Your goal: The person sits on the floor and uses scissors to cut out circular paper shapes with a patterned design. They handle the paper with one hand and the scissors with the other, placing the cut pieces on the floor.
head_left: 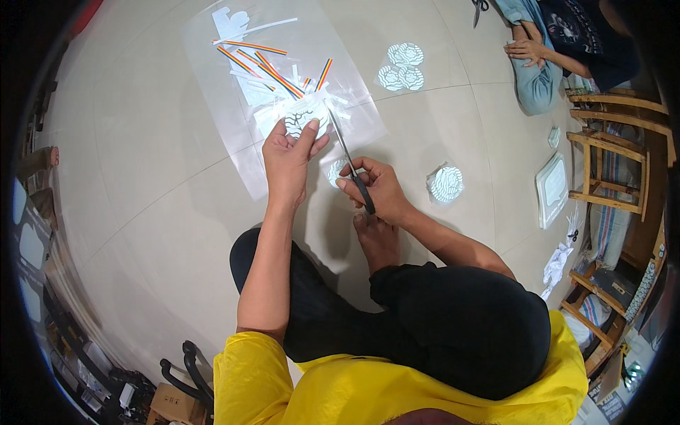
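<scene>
My left hand (292, 152) pinches a white sheet (303, 122) printed with a dark, wavy pattern. In my right hand (379, 188) is a pair of scissors (345, 145) with black handles, its blades pointing away from me at the sheet's right edge. Whether the blades are touching the sheet, I cannot tell. Just left of the scissors' handles, a round patterned cutout (336, 173) lies on the floor, partly covered by my fingers. Beyond the sheet, white paper scraps and several rainbow-striped strips (276, 74) are scattered on a clear plastic sheet (248, 163).
Patterned round cutouts (401, 67) lie in a group on the tiled floor, with another small stack (446, 184) to the right. A person (559, 49) sits at the far right. Wooden chairs (609, 170) and a white stack of sheets (552, 189) stand along the right side.
</scene>
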`<state>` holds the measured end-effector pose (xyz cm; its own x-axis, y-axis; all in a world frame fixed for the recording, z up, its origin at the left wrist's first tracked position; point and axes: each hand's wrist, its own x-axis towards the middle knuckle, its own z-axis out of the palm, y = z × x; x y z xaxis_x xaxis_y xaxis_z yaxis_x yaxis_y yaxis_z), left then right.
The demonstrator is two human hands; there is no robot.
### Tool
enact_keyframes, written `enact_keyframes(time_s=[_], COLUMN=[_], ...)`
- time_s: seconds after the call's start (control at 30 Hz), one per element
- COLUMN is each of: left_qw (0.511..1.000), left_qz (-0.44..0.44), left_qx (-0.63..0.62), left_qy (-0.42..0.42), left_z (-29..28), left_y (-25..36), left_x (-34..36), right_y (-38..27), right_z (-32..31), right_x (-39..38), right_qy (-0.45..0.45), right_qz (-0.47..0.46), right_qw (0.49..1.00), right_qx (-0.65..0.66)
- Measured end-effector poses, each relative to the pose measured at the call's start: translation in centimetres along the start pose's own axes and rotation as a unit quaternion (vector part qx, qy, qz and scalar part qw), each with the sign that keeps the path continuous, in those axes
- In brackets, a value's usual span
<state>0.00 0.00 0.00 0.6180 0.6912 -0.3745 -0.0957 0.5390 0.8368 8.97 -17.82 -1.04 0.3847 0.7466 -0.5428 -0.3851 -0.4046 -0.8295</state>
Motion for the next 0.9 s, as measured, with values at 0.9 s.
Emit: enact_keyframes(time_s=[0.9], left_qw=[0.999], left_qz=[-0.028], left_qx=[0.014], left_qy=[-0.013], left_z=[0.4], left_y=[0.3], left_x=[-0.2], right_y=[-2.1], right_z=[0.1], right_x=[2.3], right_qy=[-0.003], right_qz=[-0.016], right_qw=[0.999], right_qx=[0.046])
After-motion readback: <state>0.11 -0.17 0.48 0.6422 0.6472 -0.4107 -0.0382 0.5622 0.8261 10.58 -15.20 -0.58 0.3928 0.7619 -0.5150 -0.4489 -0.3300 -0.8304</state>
